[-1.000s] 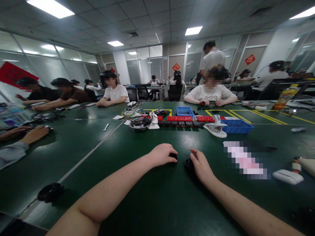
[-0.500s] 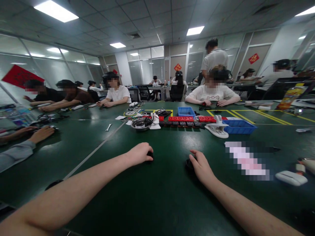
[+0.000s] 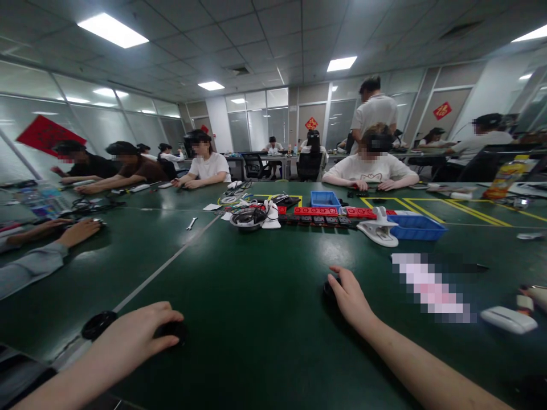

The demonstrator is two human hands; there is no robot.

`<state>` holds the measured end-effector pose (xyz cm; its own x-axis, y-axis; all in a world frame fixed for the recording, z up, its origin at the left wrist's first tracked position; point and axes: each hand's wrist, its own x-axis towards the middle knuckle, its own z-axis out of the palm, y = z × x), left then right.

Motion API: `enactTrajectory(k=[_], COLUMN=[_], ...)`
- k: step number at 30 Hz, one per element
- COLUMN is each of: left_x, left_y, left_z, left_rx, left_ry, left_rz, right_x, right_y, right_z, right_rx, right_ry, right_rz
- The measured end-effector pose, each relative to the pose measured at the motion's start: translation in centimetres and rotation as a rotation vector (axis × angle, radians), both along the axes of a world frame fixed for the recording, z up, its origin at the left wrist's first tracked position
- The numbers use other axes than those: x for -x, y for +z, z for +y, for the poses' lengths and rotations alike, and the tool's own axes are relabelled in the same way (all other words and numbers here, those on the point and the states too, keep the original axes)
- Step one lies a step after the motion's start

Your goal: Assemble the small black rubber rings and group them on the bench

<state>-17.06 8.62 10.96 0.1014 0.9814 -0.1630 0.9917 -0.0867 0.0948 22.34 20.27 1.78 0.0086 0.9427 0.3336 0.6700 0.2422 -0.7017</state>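
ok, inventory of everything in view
People: over ten, mixed tops, around room
Wall signs: four, red, background
Table: one, green, foreground
Bins: two, blue, middle
Socket blocks: several, red, middle
Bowl: one, metallic, middle
Cables: several, black, in bowl
Wrench: one, silver, middle left
Clip: one, white, at right bin
Drink bottle: one, yellow, right
Case: one, white, right
Round part: one, black, left
Small pieces: two, black, foreground
Left grip: one, bare, at left piece
Right grip: one, bare, at right piece

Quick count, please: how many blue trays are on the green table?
2. A smaller blue tray is just behind the row of red blocks; a larger blue tray is farther right, beside the white clip. Others may be hidden.
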Motion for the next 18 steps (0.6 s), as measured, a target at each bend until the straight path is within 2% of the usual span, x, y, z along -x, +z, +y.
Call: enactTrajectory(k=[4,10,14,18], left_x=[2.7,5.8,6.8,6.7], left_y=[-0.2,-0.6,-0.4,-0.3], left_z=[-0.9,-0.4,0.0,0.3], left_rx=[-0.036,-0.086,-0.103,-0.115], left_ry=[0.076,0.083,0.043,0.011], left_rz=[0.054,0.060,0.072,0.112], right_x=[0.0,0.1,0.2,0.2], right_y=[-0.2,-0.1,0.2,0.4], right_z=[0.1,0.1,0.0,-0.2], right_rx=[0.002,-0.009,-0.007,-0.004], right_ry=[0.008,0.007,0.018,0.031], right_rz=[-0.005,-0.009,-0.020,-0.025])
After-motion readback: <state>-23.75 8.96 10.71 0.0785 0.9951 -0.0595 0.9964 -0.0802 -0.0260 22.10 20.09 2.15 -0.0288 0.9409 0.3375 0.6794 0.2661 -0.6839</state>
